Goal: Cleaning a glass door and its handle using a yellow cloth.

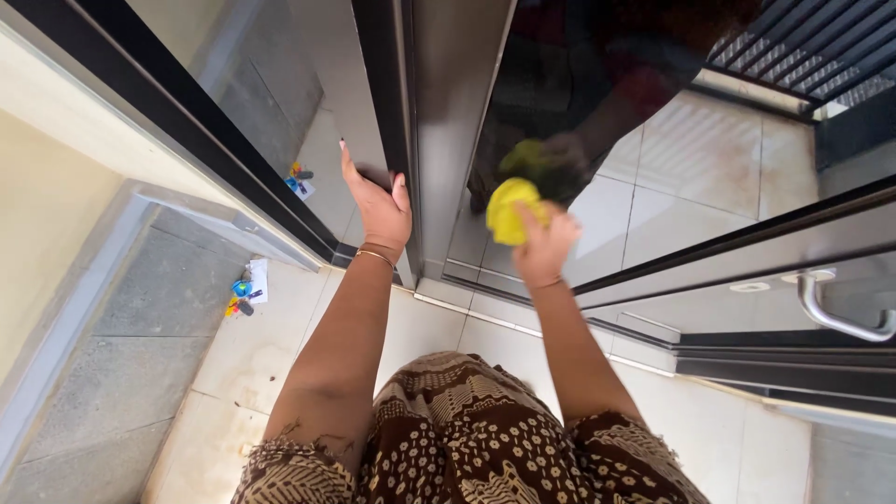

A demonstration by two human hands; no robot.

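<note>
Right hand (546, 245): grip clenched on crumpled yellow cloth (510, 210), pressed against dark glass door panel (597, 103), frame centre. Left hand (378, 207): released, flat against black metal door frame (397, 112).

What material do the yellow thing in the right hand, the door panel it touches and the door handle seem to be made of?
Yellow cloth: soft fabric, since it crumples in the right hand.
Door panel: likely glass, glossy; it mirrors the hand and cloth.
Door handle: probably metal, with a smooth silvery shine.

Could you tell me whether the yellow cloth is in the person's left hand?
No, the right hand grips the yellow cloth against the glass; the left hand rests on the door frame.
</note>
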